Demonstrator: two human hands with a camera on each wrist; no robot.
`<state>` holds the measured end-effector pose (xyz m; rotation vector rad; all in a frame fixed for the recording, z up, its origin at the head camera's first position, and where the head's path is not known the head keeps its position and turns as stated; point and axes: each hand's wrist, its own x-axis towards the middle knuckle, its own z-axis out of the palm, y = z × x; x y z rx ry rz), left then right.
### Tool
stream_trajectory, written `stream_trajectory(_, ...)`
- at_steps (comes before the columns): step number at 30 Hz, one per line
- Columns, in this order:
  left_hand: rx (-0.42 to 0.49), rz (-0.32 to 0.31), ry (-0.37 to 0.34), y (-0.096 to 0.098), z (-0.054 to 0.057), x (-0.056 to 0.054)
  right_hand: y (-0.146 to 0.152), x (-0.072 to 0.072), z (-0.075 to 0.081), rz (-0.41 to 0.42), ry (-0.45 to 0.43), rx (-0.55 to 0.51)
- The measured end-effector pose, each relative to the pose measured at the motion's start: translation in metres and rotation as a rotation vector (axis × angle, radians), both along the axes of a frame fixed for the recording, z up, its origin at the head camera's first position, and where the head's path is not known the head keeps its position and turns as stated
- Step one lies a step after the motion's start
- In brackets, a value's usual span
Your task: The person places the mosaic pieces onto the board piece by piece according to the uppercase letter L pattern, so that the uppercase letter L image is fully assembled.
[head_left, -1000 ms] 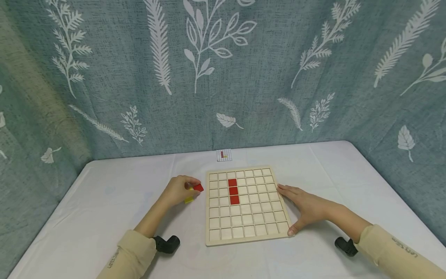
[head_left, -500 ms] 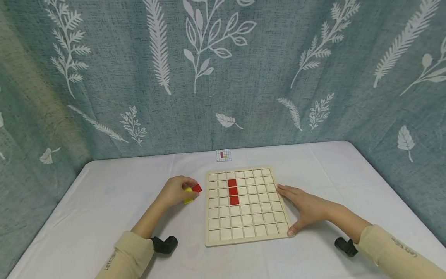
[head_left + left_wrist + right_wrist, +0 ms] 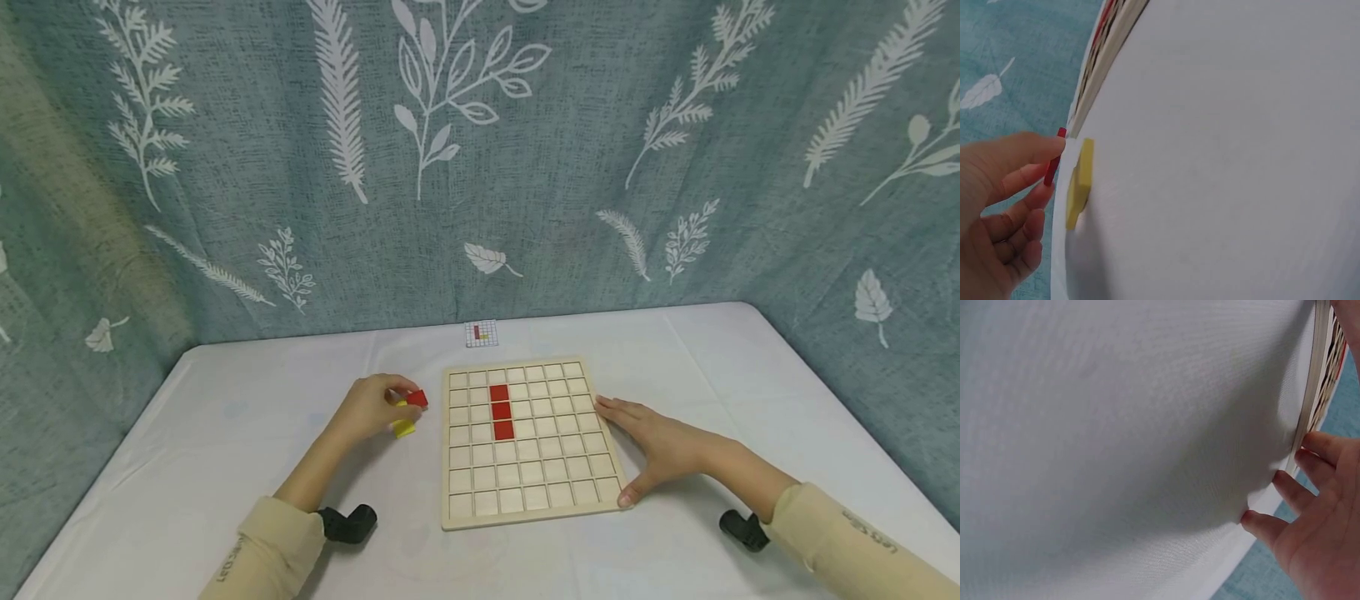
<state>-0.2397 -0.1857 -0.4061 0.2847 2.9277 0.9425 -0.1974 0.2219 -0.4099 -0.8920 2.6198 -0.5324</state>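
Note:
In the head view my left hand [image 3: 369,407] pinches a red square tile [image 3: 417,400] between thumb and fingers, left of the wooden grid board [image 3: 532,473]. Yellow tiles [image 3: 403,428] lie just below that hand, partly hidden by it. The left wrist view has the red tile [image 3: 1053,169] edge-on, beside a yellow piece [image 3: 1083,178] on the cloth. Three red tiles [image 3: 502,411] fill a vertical line of cells on the board. My right hand [image 3: 660,446] is spread along the board's right side, fingertips and thumb touching its rim.
A small card [image 3: 481,333] with a printed grid, a red bar and a yellow mark lies behind the board. White cloth [image 3: 247,425] covers the table. A leaf-patterned curtain [image 3: 570,167] hangs at the back and sides. Black wrist devices [image 3: 349,525] sit by both cuffs.
My left hand has shifted slightly left, away from the board, with the red tile still pinched. More of the yellow tiles shows under it. The right hand and the board have stayed put.

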Motion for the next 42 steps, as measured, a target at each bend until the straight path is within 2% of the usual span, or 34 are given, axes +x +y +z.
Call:
stream_trajectory(10,0.043,-0.029,0.045,-0.002,0.005,0.002,0.000,-0.001,-0.001,-0.005,-0.001,0.005)
stream_trajectory(23,0.127,-0.122,0.117,0.027,0.011,0.016,0.000,-0.002,-0.001,0.000,0.004,0.000)
stream_trajectory(30,0.157,-0.167,0.110,0.040,0.013,0.023,0.000,-0.002,-0.002,-0.005,0.000,-0.001)
stream_trajectory(36,0.159,-0.252,0.104,0.055,0.010,0.031,0.000,-0.002,-0.001,0.000,-0.004,0.000)
stream_trajectory(42,0.078,-0.371,0.094,0.073,0.003,0.039,0.000,-0.002,-0.001,0.001,-0.002,0.000)
